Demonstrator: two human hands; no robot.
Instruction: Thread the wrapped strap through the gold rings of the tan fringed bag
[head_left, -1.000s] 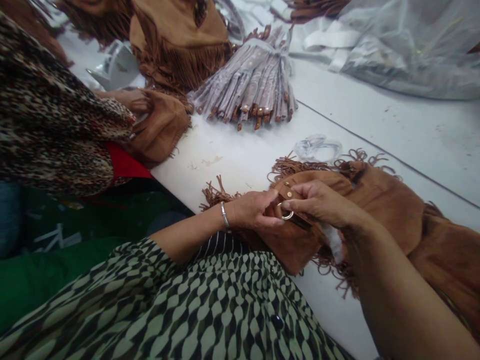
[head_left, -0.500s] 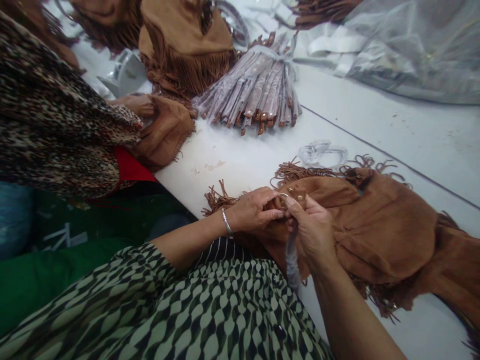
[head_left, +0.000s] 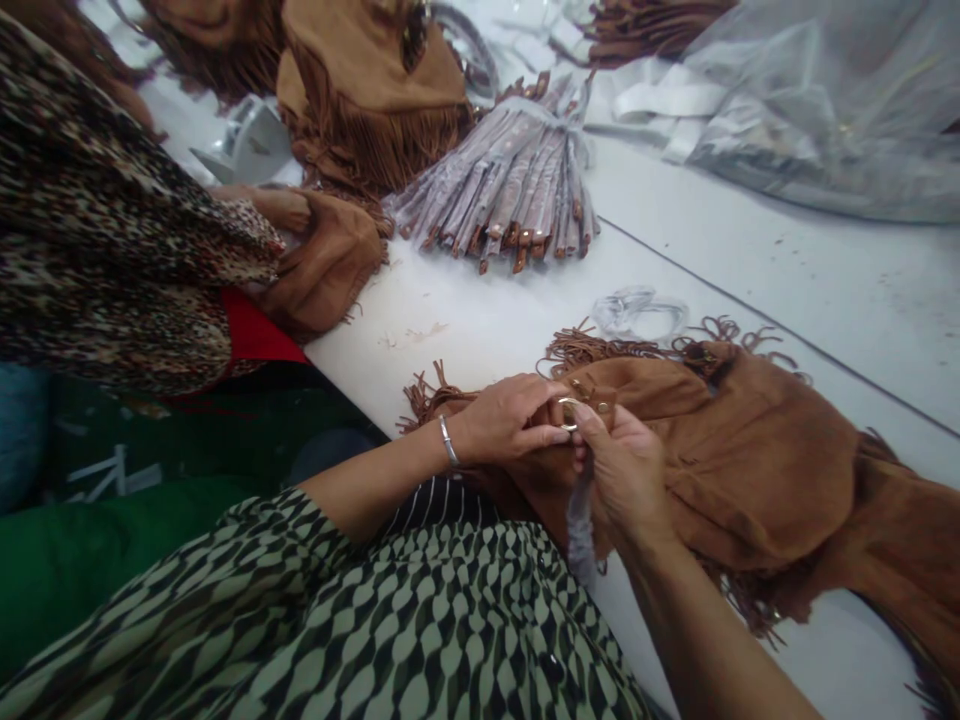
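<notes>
A brown suede bag [head_left: 757, 460] with fringes lies on the white table in front of me. My left hand [head_left: 514, 415], with a silver bracelet at the wrist, pinches the bag's leather tab beside a gold metal ring [head_left: 568, 413]. My right hand [head_left: 622, 465] has its thumb against the ring and its fingers closed around the same spot. From under the right hand hangs a strap in thin plastic wrap [head_left: 581, 525]. The fingertips of both hands nearly meet at the ring, and some are hidden behind the leather.
A fan of plastic-wrapped brown straps [head_left: 510, 180] lies on the table [head_left: 750, 240] ahead. Coiled clear wrapping [head_left: 640, 312] is behind the bag. At the left a person in a speckled sleeve [head_left: 135, 230] handles brown suede [head_left: 330, 265]. Large plastic bag [head_left: 840, 110] sits back right.
The gold ring has turned to face upward and shows more fully between my hands. Both hands remain closed at the same place on the bag. The view has shifted slightly.
</notes>
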